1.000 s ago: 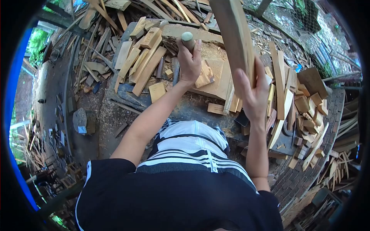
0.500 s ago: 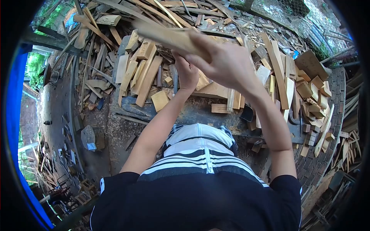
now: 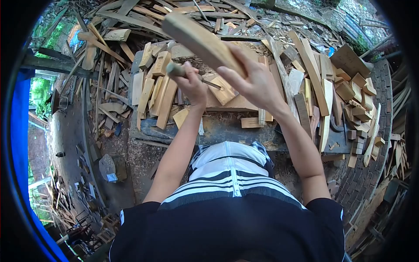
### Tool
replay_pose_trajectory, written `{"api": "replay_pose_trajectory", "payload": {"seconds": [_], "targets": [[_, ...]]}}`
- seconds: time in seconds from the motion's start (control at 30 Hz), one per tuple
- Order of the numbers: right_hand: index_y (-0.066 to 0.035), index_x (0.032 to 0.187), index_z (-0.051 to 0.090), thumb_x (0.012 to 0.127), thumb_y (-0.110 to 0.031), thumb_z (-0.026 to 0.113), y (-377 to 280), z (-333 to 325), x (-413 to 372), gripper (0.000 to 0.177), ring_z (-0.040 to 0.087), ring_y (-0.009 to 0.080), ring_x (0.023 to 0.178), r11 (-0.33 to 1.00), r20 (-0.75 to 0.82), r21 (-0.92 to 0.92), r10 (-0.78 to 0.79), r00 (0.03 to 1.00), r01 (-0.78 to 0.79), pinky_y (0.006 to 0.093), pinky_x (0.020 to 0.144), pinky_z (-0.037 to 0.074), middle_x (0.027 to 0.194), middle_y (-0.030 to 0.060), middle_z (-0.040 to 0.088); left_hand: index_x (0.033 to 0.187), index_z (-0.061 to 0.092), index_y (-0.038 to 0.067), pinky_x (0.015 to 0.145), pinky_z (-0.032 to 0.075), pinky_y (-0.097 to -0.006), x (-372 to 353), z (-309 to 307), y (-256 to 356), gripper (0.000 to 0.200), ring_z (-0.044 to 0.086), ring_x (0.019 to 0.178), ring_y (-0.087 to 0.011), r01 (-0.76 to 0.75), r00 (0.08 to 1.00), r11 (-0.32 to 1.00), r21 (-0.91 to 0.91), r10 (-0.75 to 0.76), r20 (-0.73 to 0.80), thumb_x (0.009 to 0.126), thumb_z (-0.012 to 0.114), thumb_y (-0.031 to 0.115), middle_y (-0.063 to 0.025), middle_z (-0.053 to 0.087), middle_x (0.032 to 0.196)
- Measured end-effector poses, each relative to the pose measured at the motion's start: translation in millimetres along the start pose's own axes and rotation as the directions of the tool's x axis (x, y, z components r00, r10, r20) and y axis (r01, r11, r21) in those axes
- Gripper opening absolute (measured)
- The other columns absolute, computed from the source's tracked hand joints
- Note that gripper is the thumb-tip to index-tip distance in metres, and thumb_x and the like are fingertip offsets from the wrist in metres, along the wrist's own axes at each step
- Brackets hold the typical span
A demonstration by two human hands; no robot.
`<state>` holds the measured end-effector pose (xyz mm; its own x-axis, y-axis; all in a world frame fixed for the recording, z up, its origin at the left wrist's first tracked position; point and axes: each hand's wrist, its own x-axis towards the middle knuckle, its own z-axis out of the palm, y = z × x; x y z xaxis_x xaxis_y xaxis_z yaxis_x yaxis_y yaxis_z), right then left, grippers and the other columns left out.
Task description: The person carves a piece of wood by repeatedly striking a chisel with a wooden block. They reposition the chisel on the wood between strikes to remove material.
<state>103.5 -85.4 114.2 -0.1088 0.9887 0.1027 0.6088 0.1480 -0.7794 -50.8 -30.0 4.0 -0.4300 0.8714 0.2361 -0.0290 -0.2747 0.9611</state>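
My left hand [image 3: 195,88] is closed around a chisel [image 3: 175,70], whose rounded handle end points up to the left. The chisel's thin metal blade reaches down to the right, its tip at a small light wood block [image 3: 225,92]; firm contact is hard to tell. My right hand [image 3: 255,83] grips a thick wooden mallet [image 3: 203,41], shaped like a club. The mallet's broad end is raised above and beyond the chisel handle, apart from it. Under the small block lies a larger wood piece [image 3: 235,103], partly hidden by my right hand.
A dark workbench [image 3: 163,134] carries wood strips [image 3: 167,102] on the left and long boards [image 3: 312,72] on the right. Cut blocks [image 3: 355,94] are heaped at the right end. Scrap wood [image 3: 135,22] piles up behind. A stump [image 3: 108,166] stands at lower left.
The mallet's broad end has swung up and slightly right. My left hand has shifted a little left and turned, so the chisel now shows. My view has moved slightly.
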Motion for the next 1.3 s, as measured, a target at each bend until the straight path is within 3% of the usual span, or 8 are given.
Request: {"api": "replay_pose_trajectory", "payload": {"seconds": [0.03,0.1,0.17,0.27,0.3,0.37,0.73,1.3], "targets": [[-0.018,0.139,0.049,0.088,-0.052,0.058,8.0,1.5,-5.9,0.062,0.069,0.0279,0.069,0.983,-0.092,0.181,0.057,0.994,-0.04,0.0403,0.064,0.054,0.083,0.0189,0.069,0.12,0.034,0.005,0.078,0.05,-0.0314,4.5,-9.1,-4.3,0.031,0.057,0.085,-0.0151,0.101,0.994,0.993,-0.056,-0.103,-0.031,0.101,0.052,0.022,-0.009,0.052,0.097],[-0.016,0.138,0.049,0.088,-0.052,0.058,21.9,-4.3,-18.0,0.063,0.07,0.0283,0.081,0.975,-0.05,0.189,0.129,0.99,-0.118,0.0394,0.073,0.054,0.093,0.0214,0.069,0.117,0.035,0.006,0.074,0.049,-0.029,11.2,-19.3,-18.0,0.027,0.054,0.079,-0.0122,0.11,0.985,0.988,-0.111,-0.123,-0.119,0.101,0.052,0.021,-0.0062,0.05,0.092],[-0.014,0.139,0.048,0.088,-0.052,0.058,41.9,1.4,-32.4,0.065,0.069,0.0307,0.092,0.971,-0.132,0.197,0.167,0.977,-0.139,0.0399,0.083,0.052,0.101,0.0225,0.068,0.113,0.035,0.008,0.069,0.048,-0.0265,18.3,-20.6,-21.1,0.023,0.052,0.072,-0.0093,0.115,0.968,0.979,-0.171,-0.148,-0.201,0.101,0.051,0.021,-0.0034,0.048,0.086],[-0.01,0.139,0.048,0.087,-0.051,0.059,58.9,1.7,-54.1,0.067,0.067,0.0313,0.099,0.954,-0.124,0.214,0.239,0.963,-0.209,0.0393,0.087,0.05,0.108,0.0233,0.067,0.109,0.037,0.009,0.068,0.048,-0.0272,25.7,-13.1,-12.8,0.02,0.05,0.068,-0.0108,-0.04,0.996,0.982,-0.187,0.025,-0.082,0.101,0.052,0.018,-0.0028,0.048,0.084],[-0.009,0.139,0.049,0.087,-0.051,0.059,62.4,3.8,-58.7,0.067,0.067,0.0309,0.098,0.952,-0.149,0.218,0.252,0.956,-0.217,0.0388,0.086,0.05,0.108,0.0233,0.067,0.109,0.037,0.009,0.068,0.048,-0.0272,27.5,-8.6,-10.1,0.02,0.05,0.068,-0.0108,-0.038,0.996,0.983,-0.181,0.024,-0.083,0.101,0.052,0.018,-0.0028,0.048,0.084],[-0.008,0.138,0.05,0.087,-0.051,0.06,63.2,3.9,-64.9,0.068,0.067,0.0311,0.098,0.937,-0.144,0.251,0.285,0.948,-0.244,0.039,0.086,0.05,0.107,0.0232,0.067,0.106,0.038,0.009,0.066,0.047,-0.0261,29.2,3.4,-4.3,0.017,0.051,0.067,-0.011,0.009,0.989,0.969,-0.246,0.028,0.146,0.1,0.053,0.015,-0.0027,0.049,0.081],[-0.003,0.139,0.047,0.088,-0.053,0.061,86.7,6.2,-79.4,0.072,0.066,0.0312,0.103,0.922,-0.178,0.267,0.334,0.925,-0.282,0.0385,0.089,0.049,0.111,0.0248,0.066,0.096,0.043,0.008,0.054,0.043,-0.024,27.7,32.2,-2.6,0.013,0.047,0.058,-0.0095,0.052,0.915,0.987,-0.149,0.012,0.404,0.095,0.055,0.013,-0.0024,0.048,0.071],[-0.003,0.141,0.045,0.089,-0.053,0.061,87.4,8.9,-82.1,0.074,0.065,0.0299,0.105,0.898,-0.158,0.317,0.367,0.917,-0.305,0.0378,0.092,0.048,0.114,0.0245,0.065,0.093,0.044,0.006,0.048,0.04,-0.0215,29.6,43.1,-11.0,0.013,0.048,0.052,-0.0061,0.018,0.883,0.99,-0.141,0.05,0.466,0.093,0.056,0.013,-0.0004,0.05,0.066]]}}
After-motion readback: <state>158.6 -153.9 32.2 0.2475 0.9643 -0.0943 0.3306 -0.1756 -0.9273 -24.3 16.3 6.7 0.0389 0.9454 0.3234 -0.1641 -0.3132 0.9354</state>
